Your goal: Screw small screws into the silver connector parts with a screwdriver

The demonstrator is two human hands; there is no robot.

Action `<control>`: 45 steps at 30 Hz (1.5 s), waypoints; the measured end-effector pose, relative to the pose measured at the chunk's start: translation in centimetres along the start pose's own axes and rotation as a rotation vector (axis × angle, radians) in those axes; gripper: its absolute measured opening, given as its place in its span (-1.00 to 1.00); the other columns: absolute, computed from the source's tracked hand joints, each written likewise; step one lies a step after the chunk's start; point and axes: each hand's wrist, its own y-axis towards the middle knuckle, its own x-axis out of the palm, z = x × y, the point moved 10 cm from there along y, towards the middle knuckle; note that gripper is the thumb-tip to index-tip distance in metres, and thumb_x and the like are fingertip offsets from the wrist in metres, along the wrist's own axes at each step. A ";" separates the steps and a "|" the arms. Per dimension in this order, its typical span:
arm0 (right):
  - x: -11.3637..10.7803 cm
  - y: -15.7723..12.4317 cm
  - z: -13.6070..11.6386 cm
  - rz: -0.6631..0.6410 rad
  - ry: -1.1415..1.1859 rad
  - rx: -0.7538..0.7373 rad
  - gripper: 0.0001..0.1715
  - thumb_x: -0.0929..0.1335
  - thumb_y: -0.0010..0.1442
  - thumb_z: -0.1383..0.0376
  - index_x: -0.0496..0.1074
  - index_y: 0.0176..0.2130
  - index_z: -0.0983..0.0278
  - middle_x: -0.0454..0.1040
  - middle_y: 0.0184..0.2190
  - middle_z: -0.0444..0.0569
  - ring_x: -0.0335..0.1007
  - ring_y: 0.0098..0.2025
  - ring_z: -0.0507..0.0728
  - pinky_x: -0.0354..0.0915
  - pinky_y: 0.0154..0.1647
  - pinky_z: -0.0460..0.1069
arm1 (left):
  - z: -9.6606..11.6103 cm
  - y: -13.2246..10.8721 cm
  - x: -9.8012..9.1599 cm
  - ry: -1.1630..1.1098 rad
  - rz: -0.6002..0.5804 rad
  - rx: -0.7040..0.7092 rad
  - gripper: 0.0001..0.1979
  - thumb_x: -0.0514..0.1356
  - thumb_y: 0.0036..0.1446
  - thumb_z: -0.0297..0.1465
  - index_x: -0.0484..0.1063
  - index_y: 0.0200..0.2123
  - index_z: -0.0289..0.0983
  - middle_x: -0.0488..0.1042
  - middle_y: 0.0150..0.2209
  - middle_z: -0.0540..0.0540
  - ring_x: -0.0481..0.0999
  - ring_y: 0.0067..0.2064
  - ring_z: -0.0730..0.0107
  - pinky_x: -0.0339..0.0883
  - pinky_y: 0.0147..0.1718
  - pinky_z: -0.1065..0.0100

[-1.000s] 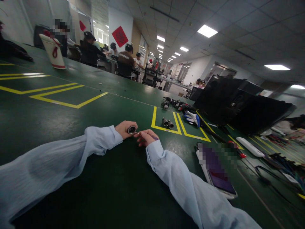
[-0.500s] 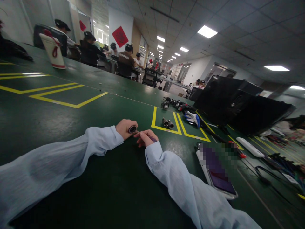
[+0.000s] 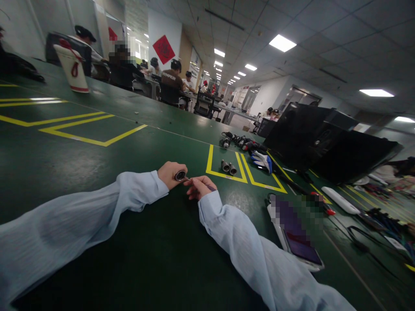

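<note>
My left hand is closed around a round metal connector, its dark open end facing me. In my right hand is a slim screwdriver, pinched between the fingers; its thin shaft points at the connector's side and a dark handle end shows by the wrist. Whether the tip sits in a screw is too small to tell. Two similar metal connectors stand together inside a yellow taped box just beyond my right hand.
Connectors with black cables lie farther back, beside a blue-and-white glove. A phone rests right of my right sleeve. Dark monitors stand at the right, a white cup at far left. Several people sit at desks behind.
My right hand has shifted very slightly to the right with the screwdriver, so a bit more of its shaft shows. My left hand and the connector stay in place.
</note>
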 end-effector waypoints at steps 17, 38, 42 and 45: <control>0.3 -0.6 -1.2 -0.010 -0.065 -0.084 -0.80 0.33 -0.03 0.19 0.30 -0.52 0.28 0.51 -0.54 -0.11 0.27 -0.64 -0.05 0.18 -0.70 -0.16 | -0.4 -0.4 0.8 -0.245 -0.038 -0.068 -0.85 0.09 -0.10 -0.33 0.25 -0.55 -0.30 0.28 -0.59 0.06 0.27 -0.54 0.53 0.13 -0.54 0.49; -0.8 -0.2 -0.9 0.084 -0.118 -0.068 -0.81 0.35 -0.11 0.22 0.34 -0.57 0.30 0.48 -0.61 -0.13 0.25 -0.66 -0.06 0.16 -0.72 -0.18 | -0.4 -0.4 2.3 -0.136 -0.186 -0.018 -0.78 0.09 -0.08 -0.24 0.27 -0.52 -0.30 0.35 -0.57 0.03 0.30 -0.51 0.49 0.11 -0.53 0.49; -0.7 -0.5 -1.1 0.090 -0.171 -0.103 -0.80 0.35 -0.08 0.19 0.33 -0.56 0.29 0.48 -0.58 -0.13 0.26 -0.64 -0.04 0.17 -0.71 -0.16 | -0.4 -0.3 2.1 -0.127 -0.176 -0.037 -0.79 0.10 -0.09 -0.25 0.27 -0.52 -0.31 0.32 -0.59 0.05 0.29 -0.52 0.51 0.10 -0.54 0.50; -0.6 -0.7 -1.6 0.106 -0.304 -0.174 -0.81 0.34 -0.05 0.20 0.35 -0.56 0.28 0.47 -0.59 -0.14 0.23 -0.64 -0.05 0.17 -0.68 -0.15 | -0.4 -0.3 2.1 -0.064 -0.176 -0.025 -0.85 0.10 -0.10 -0.32 0.26 -0.54 -0.29 0.31 -0.60 0.06 0.29 -0.53 0.50 0.10 -0.53 0.50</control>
